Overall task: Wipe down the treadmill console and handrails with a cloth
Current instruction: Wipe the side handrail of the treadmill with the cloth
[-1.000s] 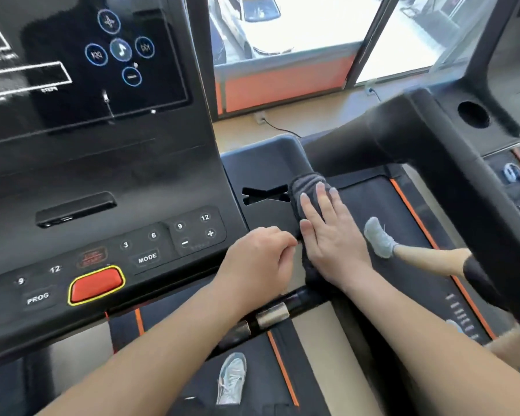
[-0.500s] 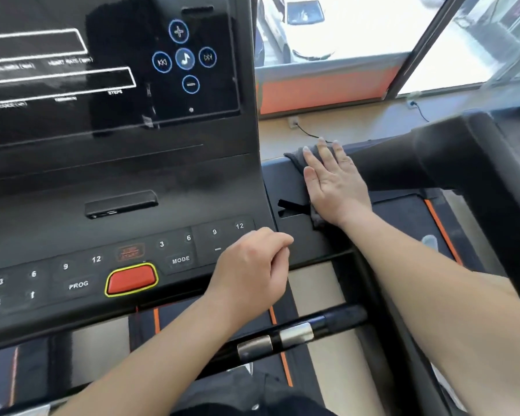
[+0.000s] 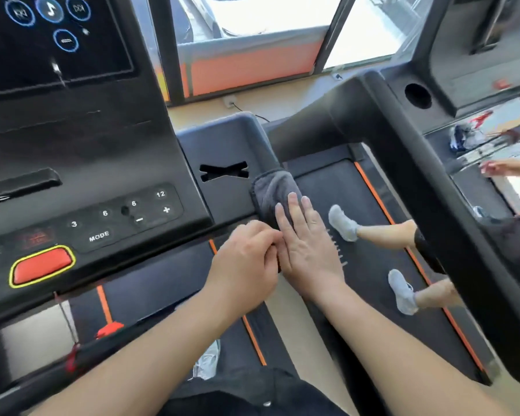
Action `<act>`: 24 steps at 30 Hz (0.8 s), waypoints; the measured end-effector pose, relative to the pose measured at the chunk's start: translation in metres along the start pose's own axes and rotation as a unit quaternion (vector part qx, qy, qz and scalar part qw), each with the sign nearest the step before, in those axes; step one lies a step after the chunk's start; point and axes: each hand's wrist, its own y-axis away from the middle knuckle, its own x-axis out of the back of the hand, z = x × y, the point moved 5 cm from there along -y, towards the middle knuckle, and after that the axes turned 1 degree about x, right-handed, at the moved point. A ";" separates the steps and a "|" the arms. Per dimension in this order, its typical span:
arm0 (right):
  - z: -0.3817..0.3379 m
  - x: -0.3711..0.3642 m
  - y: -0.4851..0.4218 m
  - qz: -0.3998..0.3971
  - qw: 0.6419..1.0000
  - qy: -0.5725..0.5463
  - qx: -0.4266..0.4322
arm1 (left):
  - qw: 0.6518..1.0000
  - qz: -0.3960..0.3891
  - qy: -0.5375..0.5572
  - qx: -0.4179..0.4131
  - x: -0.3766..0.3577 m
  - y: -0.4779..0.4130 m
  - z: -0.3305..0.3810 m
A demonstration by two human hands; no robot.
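Note:
A dark grey cloth [image 3: 272, 190] lies draped over the right edge of the black treadmill console's side tray [image 3: 222, 139]. My right hand [image 3: 305, 241] lies flat on the cloth with straight fingers, pressing it against the tray's rim. My left hand [image 3: 246, 265] is curled in a loose fist right beside it, at the tray's near edge; its fingertips are tucked out of sight and I cannot see whether they pinch the cloth. The console [image 3: 81, 163] with its keypad and red stop button [image 3: 42, 265] fills the left.
A thick black handrail [image 3: 433, 181] of the neighbouring treadmill runs diagonally at right. A person's legs in grey shoes [image 3: 342, 223] stand on that treadmill's belt. Windows and an orange wall panel [image 3: 246, 64] lie ahead. A red safety clip [image 3: 108, 330] hangs below the console.
My right hand has slid the cloth back from the tray's far edge to its near right edge. My left hand now sits against the right one. The view tilted down and right.

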 end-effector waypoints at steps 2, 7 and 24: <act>0.002 -0.001 0.036 0.004 0.999 -0.046 0.012 | 1.000 -0.009 0.008 0.002 -0.015 0.007 0.012; 0.025 0.011 0.121 0.039 0.953 -0.299 -0.035 | 0.997 -0.080 -0.013 0.012 -0.063 0.032 0.049; 0.139 -0.005 0.374 0.112 0.818 -0.458 -0.330 | 0.988 0.068 0.037 0.130 -0.257 0.194 0.133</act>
